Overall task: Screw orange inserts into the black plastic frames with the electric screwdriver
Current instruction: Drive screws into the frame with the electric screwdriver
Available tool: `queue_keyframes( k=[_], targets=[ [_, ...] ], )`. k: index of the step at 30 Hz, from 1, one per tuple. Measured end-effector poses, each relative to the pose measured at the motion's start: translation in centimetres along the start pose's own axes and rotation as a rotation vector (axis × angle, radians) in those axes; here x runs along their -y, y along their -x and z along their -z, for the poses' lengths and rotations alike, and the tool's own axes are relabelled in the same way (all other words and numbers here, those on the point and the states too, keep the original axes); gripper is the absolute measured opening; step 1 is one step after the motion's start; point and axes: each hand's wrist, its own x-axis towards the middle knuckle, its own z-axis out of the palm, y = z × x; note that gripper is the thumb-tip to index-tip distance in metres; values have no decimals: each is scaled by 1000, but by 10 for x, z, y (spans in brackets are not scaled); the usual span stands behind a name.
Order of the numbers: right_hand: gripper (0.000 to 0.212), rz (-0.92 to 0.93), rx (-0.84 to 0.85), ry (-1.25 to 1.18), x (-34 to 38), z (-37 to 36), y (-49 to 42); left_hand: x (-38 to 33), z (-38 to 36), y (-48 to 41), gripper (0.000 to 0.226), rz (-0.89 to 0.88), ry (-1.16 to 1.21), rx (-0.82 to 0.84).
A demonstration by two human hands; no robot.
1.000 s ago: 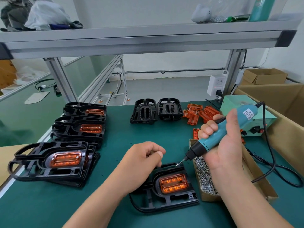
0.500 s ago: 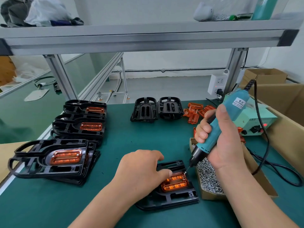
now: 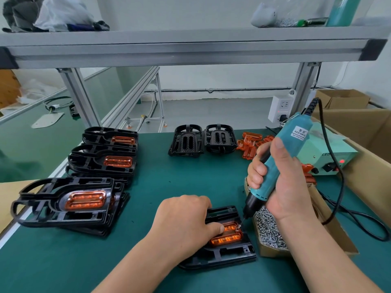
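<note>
The black frame (image 3: 229,253) is matt moulded plastic; its orange insert (image 3: 227,238) is glossy, translucent plastic. The electric screwdriver (image 3: 281,159) has a smooth teal plastic body. Shiny metal screws (image 3: 267,227) fill a dull brown cardboard box (image 3: 273,254) on the matt green bench mat (image 3: 169,187)

Green bench top (image 3: 169,187), aluminium shelf (image 3: 190,51) overhead, white wall (image 3: 211,78), grey floor (image 3: 211,115).
</note>
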Motion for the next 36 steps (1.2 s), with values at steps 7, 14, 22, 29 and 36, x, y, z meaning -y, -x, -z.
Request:
queue_keyframes(
  k=[7, 14, 22, 29, 36],
  targets=[
    [56, 1, 42, 28, -1, -1, 2, -1, 0, 1, 54, 12, 17, 6],
    [57, 21, 176, 84, 1, -12, 9, -3, 1, -1, 49, 15, 11, 33],
    [58, 33, 286, 225, 3, -26, 19, -2, -2, -1, 51, 15, 9, 24],
    [59, 28, 316, 257, 3, -29, 23, -2, -2, 0, 52, 16, 10, 7],
    [57, 33, 282, 274, 4, -31, 22, -2, -1, 0, 49, 19, 19, 16]
  ],
)
